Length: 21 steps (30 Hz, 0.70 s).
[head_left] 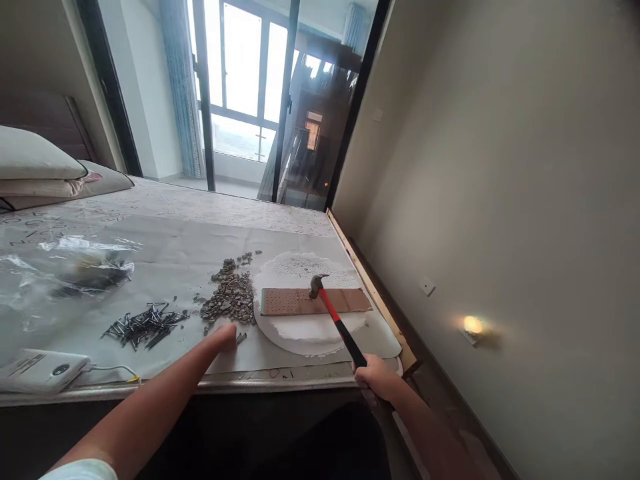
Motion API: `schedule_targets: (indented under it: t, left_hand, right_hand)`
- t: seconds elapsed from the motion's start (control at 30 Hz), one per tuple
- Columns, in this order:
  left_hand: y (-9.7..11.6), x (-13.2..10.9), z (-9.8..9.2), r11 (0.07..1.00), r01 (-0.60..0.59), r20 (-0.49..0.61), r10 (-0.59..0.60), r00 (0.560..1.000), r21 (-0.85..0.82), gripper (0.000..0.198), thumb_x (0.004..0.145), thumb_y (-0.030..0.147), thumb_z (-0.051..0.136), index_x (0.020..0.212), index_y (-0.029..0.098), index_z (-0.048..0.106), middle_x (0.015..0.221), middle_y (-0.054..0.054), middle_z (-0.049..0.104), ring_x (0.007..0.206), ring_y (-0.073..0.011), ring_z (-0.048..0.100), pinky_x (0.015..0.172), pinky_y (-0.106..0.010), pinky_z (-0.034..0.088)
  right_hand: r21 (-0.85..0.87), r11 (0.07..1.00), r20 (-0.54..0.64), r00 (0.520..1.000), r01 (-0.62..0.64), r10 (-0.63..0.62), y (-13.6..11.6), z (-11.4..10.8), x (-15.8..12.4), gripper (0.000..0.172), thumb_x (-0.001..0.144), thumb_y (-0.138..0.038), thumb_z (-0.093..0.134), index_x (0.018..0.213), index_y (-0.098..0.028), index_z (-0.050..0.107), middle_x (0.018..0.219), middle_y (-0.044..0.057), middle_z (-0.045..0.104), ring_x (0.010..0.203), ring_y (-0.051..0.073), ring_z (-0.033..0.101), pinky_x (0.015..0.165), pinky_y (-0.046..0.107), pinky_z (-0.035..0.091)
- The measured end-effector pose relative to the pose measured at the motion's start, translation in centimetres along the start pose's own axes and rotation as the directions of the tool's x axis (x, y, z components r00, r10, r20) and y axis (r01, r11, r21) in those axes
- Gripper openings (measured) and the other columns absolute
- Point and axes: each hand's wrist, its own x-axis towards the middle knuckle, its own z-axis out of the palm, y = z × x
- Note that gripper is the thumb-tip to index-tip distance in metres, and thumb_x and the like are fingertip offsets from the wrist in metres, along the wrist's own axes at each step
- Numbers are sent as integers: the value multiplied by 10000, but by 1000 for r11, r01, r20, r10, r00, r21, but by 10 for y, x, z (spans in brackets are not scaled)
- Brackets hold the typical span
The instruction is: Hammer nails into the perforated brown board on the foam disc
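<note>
The right hand [377, 378] is wrapped firmly around the black lower end of a hammer [331, 310], whose red-and-black handle slants away from the fist, up and to the left. The left hand [228, 338] is bent, with its fingers mostly hidden from view, so I cannot tell whether they are spread or pinching anything; a few loose nails [241, 338] show just to its right. Ahead of the right hand and a little to its left, the hammer's head is over a narrow brown board [287, 303], touching or just above it, I cannot tell which. The board is dotted with small holes in its left part and lies across a round white slab [300, 338], ahead of and between the two hands. Directly beyond the left hand spreads a heap of grey stone chips [227, 293]. To that hand's left is a tangled pile of dark nails [145, 325], with a clear plastic bag [90, 273] farther out and a white device [50, 370] with a cable nearer the person. Beneath all of these is a grey sheet [175, 243]. Well beyond both hands stand tall windows [243, 60].
</note>
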Motion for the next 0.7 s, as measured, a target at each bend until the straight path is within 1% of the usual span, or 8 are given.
schedule_targets:
  t: [0.13, 0.27, 0.4, 0.47, 0.5, 0.57, 0.63, 0.7]
  left_hand:
    - [3, 0, -2, 993, 105, 55, -107, 993, 46, 206, 479, 163, 627, 349, 168, 468, 345, -6, 386, 654, -239, 584, 660, -322, 447]
    - [4, -2, -11, 988, 154, 129, -152, 980, -7, 208, 505, 215, 652, 397, 168, 481, 365, 10, 410, 554, -176, 539, 570, -266, 433]
    - [3, -15, -33, 979, 152, 248, -115, 962, -137, 185, 542, 236, 644, 445, 156, 508, 432, -19, 509, 474, -140, 504, 485, -255, 416]
    - [4, -25, -48, 941, 128, 329, -19, 944, -312, 95, 541, 217, 648, 542, 153, 578, 508, -25, 572, 484, -127, 517, 492, -250, 426]
    - [6, -30, -55, 892, 117, 366, 58, 929, -437, 107, 538, 210, 661, 621, 157, 621, 545, -20, 594, 494, -120, 524, 503, -248, 432]
    - [15, -38, -67, 716, 111, 386, 234, 893, -689, 270, 536, 207, 700, 803, 173, 678, 599, -7, 616, 517, -111, 535, 526, -246, 439]
    - [31, -43, -75, 513, 112, 325, 346, 880, -851, 364, 562, 208, 722, 923, 178, 687, 643, -6, 623, 556, -103, 550, 567, -245, 451]
    - [51, -44, -78, 336, 103, 234, 378, 896, -936, 341, 614, 190, 706, 953, 161, 684, 688, -23, 630, 604, -99, 568, 611, -241, 465]
  right_hand:
    - [82, 996, -25, 999, 21, -19, 11, -10, -11, 212, 518, -244, 426, 723, -232, 372, 400, -126, 323, 278, 63, 296, 280, 206, 243]
    - [130, 992, -39, 999, -5, 10, 24, -20, -11, 225, 520, -286, 443, 716, -244, 343, 387, -135, 320, 268, 66, 268, 269, 213, 230]
    - [217, 972, 19, 995, -96, 94, 34, -25, -6, 251, 518, -285, 471, 727, -240, 340, 415, -133, 341, 296, 53, 289, 304, 193, 210]
    - [270, 956, 39, 994, -113, 107, 39, -25, -2, 250, 532, -282, 486, 731, -237, 340, 434, -131, 341, 314, 47, 302, 319, 184, 199]
    - [290, 950, 44, 993, -113, 105, 41, -25, 0, 249, 535, -280, 487, 729, -237, 338, 437, -130, 340, 317, 46, 303, 321, 183, 197]
    - [314, 943, 45, 994, -108, 99, 47, -23, 5, 247, 528, -272, 477, 726, -238, 334, 433, -129, 339, 315, 50, 303, 318, 187, 200]
    - [324, 939, 41, 994, -112, 104, 51, -21, 9, 250, 515, -267, 458, 731, -241, 335, 425, -129, 345, 306, 55, 300, 315, 191, 202]
    - [336, 934, 38, 993, -121, 115, 54, -19, 12, 254, 509, -267, 448, 737, -241, 338, 427, -127, 354, 303, 56, 301, 319, 190, 201]
